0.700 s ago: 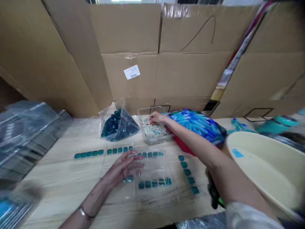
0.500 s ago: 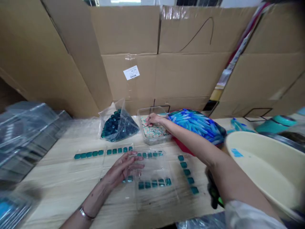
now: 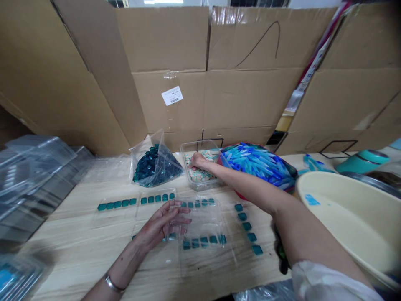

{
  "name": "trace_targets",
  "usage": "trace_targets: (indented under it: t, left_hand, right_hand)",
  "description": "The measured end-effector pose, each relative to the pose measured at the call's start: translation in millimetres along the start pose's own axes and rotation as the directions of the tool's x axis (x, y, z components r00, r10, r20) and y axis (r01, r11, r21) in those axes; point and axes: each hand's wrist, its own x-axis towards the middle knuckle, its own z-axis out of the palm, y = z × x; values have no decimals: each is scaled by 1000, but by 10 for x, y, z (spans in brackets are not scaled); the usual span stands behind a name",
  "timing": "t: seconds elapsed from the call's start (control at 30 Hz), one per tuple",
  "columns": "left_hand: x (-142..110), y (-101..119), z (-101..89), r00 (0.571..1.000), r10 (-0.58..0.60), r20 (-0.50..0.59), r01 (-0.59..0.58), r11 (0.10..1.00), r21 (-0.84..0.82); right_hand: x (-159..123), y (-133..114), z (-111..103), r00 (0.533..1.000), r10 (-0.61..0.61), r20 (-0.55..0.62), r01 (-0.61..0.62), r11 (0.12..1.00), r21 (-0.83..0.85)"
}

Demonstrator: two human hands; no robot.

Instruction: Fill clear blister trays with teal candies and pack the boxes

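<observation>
My left hand (image 3: 164, 221) grips the left side of a clear plastic box (image 3: 203, 219), thumb and fingers round its wall, above the table. Teal square pieces (image 3: 204, 241) show in rows through and around it. My right hand (image 3: 198, 160) reaches into a clear container (image 3: 205, 184) of small pale and teal pieces (image 3: 202, 173). Its fingers are drawn together and point down among them; what they pinch is hidden. Left of the container sits an open plastic bag (image 3: 156, 167) full of dark teal pieces.
A red-rimmed container of blue sticks (image 3: 257, 163) stands under my right forearm. At right is a big cream basin (image 3: 344, 225), with a teal bottle (image 3: 363, 161) behind it. Stacked clear boxes (image 3: 37, 179) line the left. Cardboard (image 3: 175, 50) walls off the back.
My right hand has shifted slightly left and lower within the container, its fingers deeper among the small pieces. My left hand keeps its hold on the clear box.
</observation>
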Motion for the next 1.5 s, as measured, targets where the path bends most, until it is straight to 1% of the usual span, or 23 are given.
trace_targets:
  t: [0.17,0.27,0.37,0.5,0.6,0.7,0.83,0.93,1.07,1.13,1.23,1.37,1.43,1.5]
  left_hand:
    - [16,-11,-15,1000,3,-3,-3,1000,13]
    - [23,-16,-21,1000,6,-3,-5,1000,13]
    - [17,-15,-15,1000,5,-5,-5,1000,10]
    - [8,-4,-2,1000,4,-16,-4,1000,15]
    - [12,-1,-4,1000,0,-13,0,1000,18]
    - [22,-4,-20,1000,-2,-15,2,1000,19]
    - [30,-5,-33,1000,2,-21,-2,1000,12]
    - [28,1,-28,1000,5,-18,-5,1000,5]
    - [24,8,-17,1000,5,-20,-5,1000,-16]
    - [22,9,-14,1000,9,-17,-9,1000,-21]
    - [18,6,-12,1000,8,-17,-9,1000,-15]
    - [15,9,-11,1000,3,-18,-3,1000,-3]
    - [20,14,-15,1000,6,-16,-6,1000,-1]
    - [27,18,-22,1000,12,-20,-12,1000,-4]
  right_hand:
    - [-63,-28,4,991,-111,-68,98,981,-167]
    - [-83,-47,10,984,-166,-67,147,963,-227]
    - [-110,-68,16,978,-195,-71,170,948,-270]
    - [-122,-78,23,967,-250,-44,228,931,-283]
    - [-89,-53,26,959,-281,-16,269,930,-250]
    - [-36,-9,0,962,-272,-7,266,947,-181]
    - [6,64,-108,977,-211,18,211,977,-28]
    - [-1,103,-209,986,-161,36,157,984,85]
    - [-31,106,-280,991,-127,49,117,978,175]
    - [-47,86,-259,990,-123,64,109,975,193]
    - [-77,33,-162,991,-112,72,97,978,183]
    - [-103,-57,-33,994,-102,28,97,985,144]
    - [-103,-82,-32,994,-108,-2,107,982,157]
    - [-101,-75,-88,993,-114,-3,112,972,205]
